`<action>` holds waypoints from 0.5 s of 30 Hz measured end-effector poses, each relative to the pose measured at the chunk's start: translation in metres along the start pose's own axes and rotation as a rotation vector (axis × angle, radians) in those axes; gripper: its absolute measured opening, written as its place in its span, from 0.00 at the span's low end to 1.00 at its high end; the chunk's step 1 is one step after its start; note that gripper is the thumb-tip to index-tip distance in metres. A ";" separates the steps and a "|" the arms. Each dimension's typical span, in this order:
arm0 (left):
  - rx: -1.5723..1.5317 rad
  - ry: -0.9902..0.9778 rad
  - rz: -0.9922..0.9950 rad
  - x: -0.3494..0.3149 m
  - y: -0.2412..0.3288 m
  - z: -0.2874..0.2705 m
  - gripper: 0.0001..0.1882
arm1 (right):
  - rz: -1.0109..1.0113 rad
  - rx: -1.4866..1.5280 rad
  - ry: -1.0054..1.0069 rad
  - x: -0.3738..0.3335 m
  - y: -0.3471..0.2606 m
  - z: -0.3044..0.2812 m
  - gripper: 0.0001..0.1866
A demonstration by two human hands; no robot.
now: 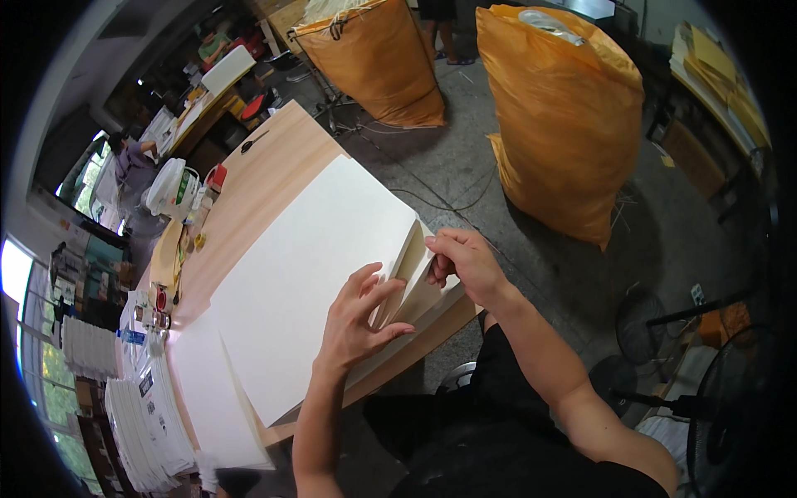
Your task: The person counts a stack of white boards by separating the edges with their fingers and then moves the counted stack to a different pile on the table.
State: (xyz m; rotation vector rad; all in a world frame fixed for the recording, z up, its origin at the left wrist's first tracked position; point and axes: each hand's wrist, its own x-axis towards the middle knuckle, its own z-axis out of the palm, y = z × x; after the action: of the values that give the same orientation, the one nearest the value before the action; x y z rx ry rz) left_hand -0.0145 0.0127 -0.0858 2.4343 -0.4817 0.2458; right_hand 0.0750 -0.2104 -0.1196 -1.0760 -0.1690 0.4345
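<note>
Large white paper sheets (307,266) lie in a pile across the wooden table in front of me. At the pile's near right edge, a cream-coloured paper flap (408,278) stands lifted and bent up. My right hand (465,264) pinches the flap's outer edge between thumb and curled fingers. Just left of the flap is my left hand (357,319), its fingers spread and bent and its thumb pointing right. Its fingertips are close by the lifted edge; whether they touch it I cannot tell.
On the table (278,153) lie scissors (253,143), a white bucket (173,189) and tape rolls (162,319). Paper stacks (141,440) stand lower left. Two orange sacks, one far (378,66) and one nearer (564,124), stand on the floor. Black fans (722,407) are at right. People work farther back.
</note>
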 end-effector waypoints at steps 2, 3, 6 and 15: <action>-0.015 0.004 -0.019 -0.002 -0.002 0.000 0.30 | -0.005 0.006 -0.021 0.000 0.000 0.000 0.18; -0.022 -0.001 -0.028 -0.002 -0.002 0.000 0.30 | -0.008 0.003 -0.028 0.001 0.001 0.000 0.18; -0.055 -0.016 -0.049 0.000 -0.005 -0.002 0.30 | -0.006 -0.013 -0.044 0.001 0.001 -0.002 0.18; -0.019 -0.080 -0.011 0.005 -0.002 -0.009 0.26 | 0.039 0.284 -0.039 -0.006 0.004 -0.009 0.23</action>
State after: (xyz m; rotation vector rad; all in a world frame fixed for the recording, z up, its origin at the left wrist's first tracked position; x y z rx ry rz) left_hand -0.0099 0.0188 -0.0784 2.4346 -0.5035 0.1394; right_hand 0.0718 -0.2186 -0.1264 -0.7931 -0.1162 0.4985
